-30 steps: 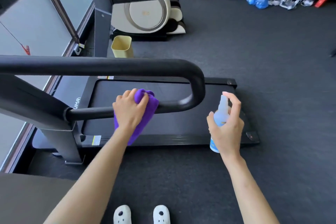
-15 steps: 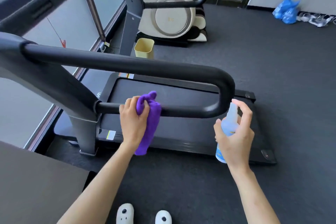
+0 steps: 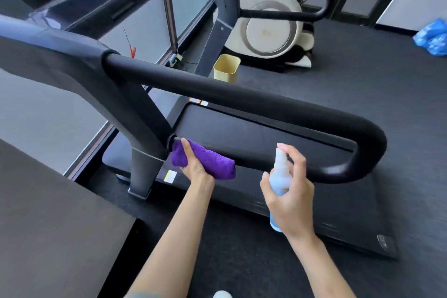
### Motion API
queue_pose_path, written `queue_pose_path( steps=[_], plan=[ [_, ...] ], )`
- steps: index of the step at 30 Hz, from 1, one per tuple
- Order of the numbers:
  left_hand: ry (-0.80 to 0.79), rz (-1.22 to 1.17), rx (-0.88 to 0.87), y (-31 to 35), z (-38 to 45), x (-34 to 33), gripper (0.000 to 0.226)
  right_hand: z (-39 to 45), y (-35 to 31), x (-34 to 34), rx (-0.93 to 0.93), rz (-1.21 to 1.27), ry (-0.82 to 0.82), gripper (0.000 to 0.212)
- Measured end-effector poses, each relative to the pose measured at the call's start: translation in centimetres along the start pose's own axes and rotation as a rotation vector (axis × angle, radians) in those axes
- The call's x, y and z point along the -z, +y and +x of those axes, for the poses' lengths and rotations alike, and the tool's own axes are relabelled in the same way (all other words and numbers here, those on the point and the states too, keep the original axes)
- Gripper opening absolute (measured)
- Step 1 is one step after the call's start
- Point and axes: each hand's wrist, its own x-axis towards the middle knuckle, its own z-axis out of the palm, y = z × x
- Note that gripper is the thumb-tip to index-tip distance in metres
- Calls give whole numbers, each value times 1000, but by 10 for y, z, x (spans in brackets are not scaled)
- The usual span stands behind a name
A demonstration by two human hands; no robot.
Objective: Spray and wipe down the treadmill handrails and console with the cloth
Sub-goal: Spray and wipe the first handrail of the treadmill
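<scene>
1. Both hands are busy: the left hand (image 3: 197, 167) wraps its fingers round the purple cloth (image 3: 208, 161), and the right hand (image 3: 289, 197) grips the spray bottle (image 3: 278, 184) with its index finger arched over the nozzle.
2. Farthest left, the cloth is folded round the lower handrail bar (image 3: 271, 164), right against the joint with the grey upright post (image 3: 135, 113).
3. Soft and limp, the cloth should mould to the round bar; bunched in the palm and closed round the tube looks the best hold for sliding it.
4. To its right, the bottle stands upright just beside the bar, apart from it. It looks light, smooth plastic, best held round the body with a finger free for the pump.
5. Farther right, the padded black handrail loop (image 3: 370, 143) curves above the treadmill deck (image 3: 266, 133); rigid and fixed, it should take firm pressure.
</scene>
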Motion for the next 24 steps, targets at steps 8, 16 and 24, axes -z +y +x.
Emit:
queue_pose_path(
  steps=[8,16,24],
  plan=[
    [-236,91,13,-88,-63,-7,75,-22,19,13,-66,-34,-2,56],
    [60,-35,-49,-36,-39,-15,67,-24,33,58,-97,-32,97,55],
    [-244,168,44,-125,-111,-24,42,-17,42,69,-123,-52,84,57]
  ],
)
